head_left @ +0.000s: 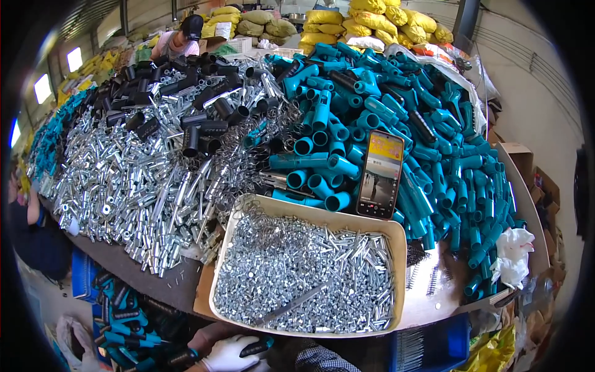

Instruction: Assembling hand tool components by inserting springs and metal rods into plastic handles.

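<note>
At the lower edge, my left hand (228,355) in a white glove is closed round a teal-and-black tool handle (259,346). My right hand is mostly cut off by the lower edge; a bit of white glove (261,366) shows beside a dark cuff and a checked sleeve (322,359). Its fingers are hidden. Just beyond my hands stands a cream tray (401,273) full of small silvery screws and pins, with tangled springs at its far left. A flat metal strip (294,304) lies across them. Left of my hands, finished-looking teal-and-black handles (127,338) fill a blue crate.
Metal sleeves (136,186) and black tubes (192,139) heap up at left, teal housings (322,111) at right. A phone (380,177) leans behind the tray. A blue bin (434,344) sits lower right. One person (176,44) is at the back, another (37,229) at far left.
</note>
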Demonstrator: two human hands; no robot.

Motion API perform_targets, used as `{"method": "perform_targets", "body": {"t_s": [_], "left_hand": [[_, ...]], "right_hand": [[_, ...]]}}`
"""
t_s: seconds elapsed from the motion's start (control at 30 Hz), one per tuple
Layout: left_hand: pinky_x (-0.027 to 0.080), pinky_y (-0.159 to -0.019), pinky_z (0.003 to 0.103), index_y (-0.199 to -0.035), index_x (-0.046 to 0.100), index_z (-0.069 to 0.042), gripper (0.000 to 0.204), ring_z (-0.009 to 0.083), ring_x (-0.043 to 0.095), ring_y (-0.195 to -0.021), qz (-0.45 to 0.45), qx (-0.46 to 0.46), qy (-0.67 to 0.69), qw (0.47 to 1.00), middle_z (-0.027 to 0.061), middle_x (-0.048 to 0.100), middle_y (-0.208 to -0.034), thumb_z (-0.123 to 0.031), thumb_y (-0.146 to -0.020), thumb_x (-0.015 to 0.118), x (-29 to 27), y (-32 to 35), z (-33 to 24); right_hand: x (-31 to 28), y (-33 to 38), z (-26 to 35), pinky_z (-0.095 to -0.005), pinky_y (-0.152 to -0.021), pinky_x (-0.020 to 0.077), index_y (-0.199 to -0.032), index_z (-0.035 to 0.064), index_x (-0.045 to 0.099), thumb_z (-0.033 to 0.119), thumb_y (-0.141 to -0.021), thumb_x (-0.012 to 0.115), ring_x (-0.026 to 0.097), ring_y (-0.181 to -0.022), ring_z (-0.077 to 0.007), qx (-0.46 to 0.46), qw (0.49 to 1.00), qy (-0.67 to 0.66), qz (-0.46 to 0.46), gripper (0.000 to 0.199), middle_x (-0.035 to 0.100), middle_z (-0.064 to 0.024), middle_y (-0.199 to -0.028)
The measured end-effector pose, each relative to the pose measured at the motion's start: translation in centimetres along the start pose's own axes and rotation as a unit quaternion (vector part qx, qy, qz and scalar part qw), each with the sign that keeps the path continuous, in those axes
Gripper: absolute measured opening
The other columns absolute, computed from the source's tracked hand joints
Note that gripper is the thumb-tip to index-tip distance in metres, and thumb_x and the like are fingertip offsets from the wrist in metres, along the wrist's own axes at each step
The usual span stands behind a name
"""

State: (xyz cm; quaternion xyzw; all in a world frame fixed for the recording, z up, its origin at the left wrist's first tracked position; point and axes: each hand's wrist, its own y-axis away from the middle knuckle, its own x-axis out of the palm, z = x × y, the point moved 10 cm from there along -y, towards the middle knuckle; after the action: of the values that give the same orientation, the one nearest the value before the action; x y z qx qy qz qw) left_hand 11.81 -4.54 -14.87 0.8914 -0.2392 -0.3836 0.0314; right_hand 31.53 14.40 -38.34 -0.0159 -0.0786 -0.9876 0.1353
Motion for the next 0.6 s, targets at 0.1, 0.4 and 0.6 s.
{"method": "perform_targets", "body": {"t_s": [0.1, 0.4, 0.6], "left_hand": [[0.05, -0.091, 0.046, -0.117, 0.066, -0.012, 0.039, 0.04, 0.063, -0.105, -0.008, -0.028, 0.021, 0.999, 0.0198, 0.067, -0.11, -0.037, -0.088, 0.065, -0.5, -0.3, -0.2], [0.056, -0.076, 0.046, -0.124, 0.062, -0.012, 0.055, 0.0358, 0.069, -0.086, -0.046, -0.024, -0.095, 0.994, 0.0153, 0.071, -0.102, -0.048, -0.083, 0.068, 2.5, -1.1, 0.8], [0.053, -0.074, 0.052, -0.131, 0.049, -0.007, 0.064, 0.041, 0.068, -0.086, 0.03, -0.081, -0.09, 0.992, 0.0212, 0.069, -0.105, -0.044, -0.081, 0.065, 7.3, -5.0, 1.4]], "right_hand": [[0.4, 0.4, -0.8, -0.0493, -0.111, 0.0331, -0.144, 0.0114, 0.044, 0.033, -0.101, 0.045, 0.04, -0.136, -0.0332, 0.011, 0.997, 0.068, 0.018, 0.048, 0.043, -0.0148, -0.148], [8.4, 2.9, 8.4, -0.0462, -0.116, 0.0283, -0.147, 0.01, 0.041, 0.033, -0.101, 0.044, 0.034, -0.141, -0.0331, 0.021, 0.958, 0.264, 0.108, 0.051, 0.038, -0.0156, -0.153], [8.6, 7.9, 0.9, -0.0441, -0.119, 0.025, -0.148, 0.0091, 0.039, 0.032, -0.101, 0.043, 0.03, -0.144, -0.033, 0.053, 0.903, 0.407, 0.127, 0.053, 0.034, -0.0161, -0.156]]}}
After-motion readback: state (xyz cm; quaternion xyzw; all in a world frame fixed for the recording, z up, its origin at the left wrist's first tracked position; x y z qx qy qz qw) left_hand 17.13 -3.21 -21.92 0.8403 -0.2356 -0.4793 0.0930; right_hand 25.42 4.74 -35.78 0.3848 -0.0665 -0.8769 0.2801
